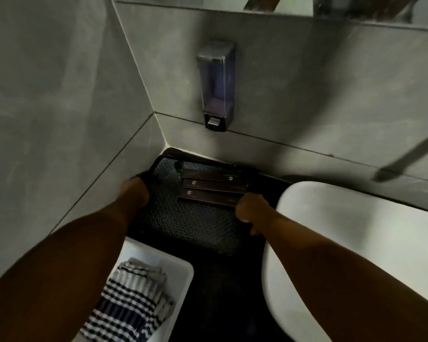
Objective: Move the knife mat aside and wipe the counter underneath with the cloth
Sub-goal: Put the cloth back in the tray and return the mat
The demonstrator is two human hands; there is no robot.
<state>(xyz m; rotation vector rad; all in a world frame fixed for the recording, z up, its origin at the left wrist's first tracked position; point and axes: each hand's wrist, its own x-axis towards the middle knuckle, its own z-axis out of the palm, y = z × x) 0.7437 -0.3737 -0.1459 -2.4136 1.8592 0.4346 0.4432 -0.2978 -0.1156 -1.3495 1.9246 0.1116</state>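
Grey walls (pixel 59 95) of large smooth tiles with thin grout lines meet in a corner above a black counter (pixel 223 292). A white basin (pixel 356 230), glossy and rounded at the rim, occupies the counter's right side. My two bare forearms reach in from the lower edge toward the corner.

The mat (pixel 190 223) lies in that corner on the counter, between the left wall and the basin. It is dark, roughly rectangular with rounded corners, and its surface carries a fine repeating embossed pattern (rubbery in look, though I cannot confirm the material). Its left edge curls upward against the wall.

A white rectangular tray (pixel 181 270) with smooth plastic-like walls sits near the mat's front edge. In it lies the cloth (pixel 126 299), crumpled, woven in dark and white stripes and checks.

A soap dispenser (pixel 216 85), boxy with a translucent tinted body and a metal-look push button, is fixed to the back wall above the mat.

Several flat brown bars (pixel 213 191), long and narrow, each with a small pale emblem, rest side by side on the mat's far half. A small green-and-black bottle (pixel 178 168) stands beside them.

My left hand (pixel 134 191) is closed over the mat's raised left edge. My right hand (pixel 253 208) is curled on the mat's right edge, touching the nearest bar.
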